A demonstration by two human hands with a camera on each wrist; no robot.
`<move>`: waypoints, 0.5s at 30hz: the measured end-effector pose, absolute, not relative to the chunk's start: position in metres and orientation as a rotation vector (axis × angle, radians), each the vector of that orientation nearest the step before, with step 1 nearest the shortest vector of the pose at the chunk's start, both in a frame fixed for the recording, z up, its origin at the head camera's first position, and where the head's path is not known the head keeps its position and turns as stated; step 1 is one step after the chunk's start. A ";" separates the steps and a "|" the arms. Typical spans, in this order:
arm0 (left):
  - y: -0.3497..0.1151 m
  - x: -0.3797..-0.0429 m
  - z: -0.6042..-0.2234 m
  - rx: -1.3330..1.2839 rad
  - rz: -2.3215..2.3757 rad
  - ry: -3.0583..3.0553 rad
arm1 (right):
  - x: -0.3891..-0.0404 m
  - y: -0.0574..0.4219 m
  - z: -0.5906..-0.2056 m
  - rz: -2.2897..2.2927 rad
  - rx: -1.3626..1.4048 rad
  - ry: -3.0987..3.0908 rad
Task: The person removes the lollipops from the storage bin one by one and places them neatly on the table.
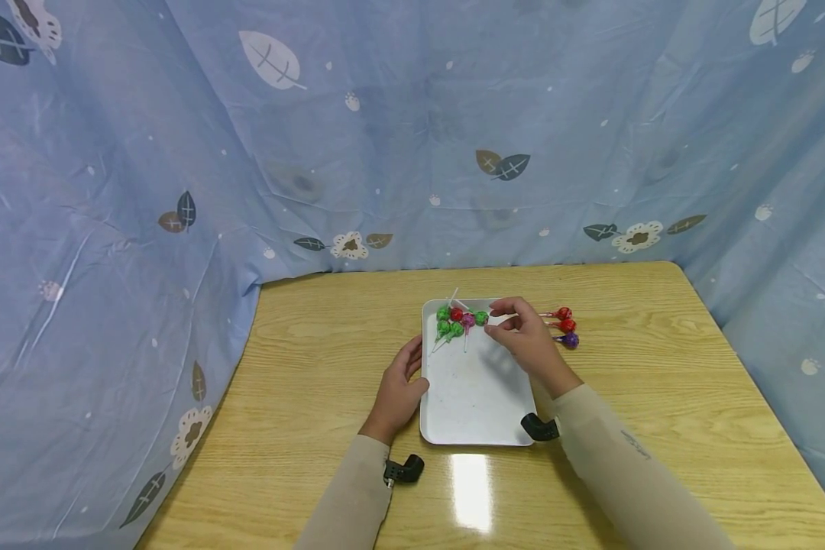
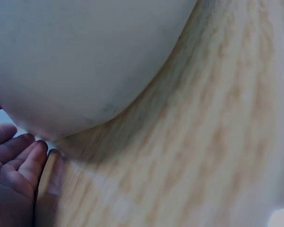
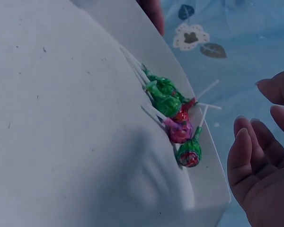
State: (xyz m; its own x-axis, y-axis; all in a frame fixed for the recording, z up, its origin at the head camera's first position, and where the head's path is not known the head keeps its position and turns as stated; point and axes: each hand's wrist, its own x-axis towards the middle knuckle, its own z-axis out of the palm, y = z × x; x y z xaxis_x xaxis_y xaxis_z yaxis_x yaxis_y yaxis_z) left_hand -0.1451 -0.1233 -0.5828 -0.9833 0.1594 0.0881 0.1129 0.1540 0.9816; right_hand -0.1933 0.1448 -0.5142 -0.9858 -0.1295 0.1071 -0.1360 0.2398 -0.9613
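The left hand (image 1: 395,393), thumb and fingers apart, should steady the white rectangular tray (image 1: 474,405) at left; the right hand (image 1: 528,336), fingertips parted, should avoid nudging the rightmost green-wrapped round lollipop (image 1: 481,317).

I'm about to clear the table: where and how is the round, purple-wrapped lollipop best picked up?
Probably pinch the round, purple-wrapped lollipop by its head, from the right: the head points away from the white rectangular tray, while its stick points trayward, partly hidden by the bare right hand.
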 end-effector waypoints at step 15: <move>-0.123 -0.146 -0.584 0.271 2.013 2.360 | -0.207 0.128 -0.532 1.942 0.240 -2.502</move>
State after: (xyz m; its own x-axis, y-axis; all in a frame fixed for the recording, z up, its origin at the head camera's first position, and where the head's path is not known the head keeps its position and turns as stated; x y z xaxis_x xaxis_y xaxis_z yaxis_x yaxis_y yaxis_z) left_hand -0.1463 -0.1233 -0.5841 -0.9845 0.1499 0.0911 0.1137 0.1494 0.9822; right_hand -0.2067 0.1277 -0.5319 -0.9880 -0.1401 0.0652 -0.0979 0.2411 -0.9656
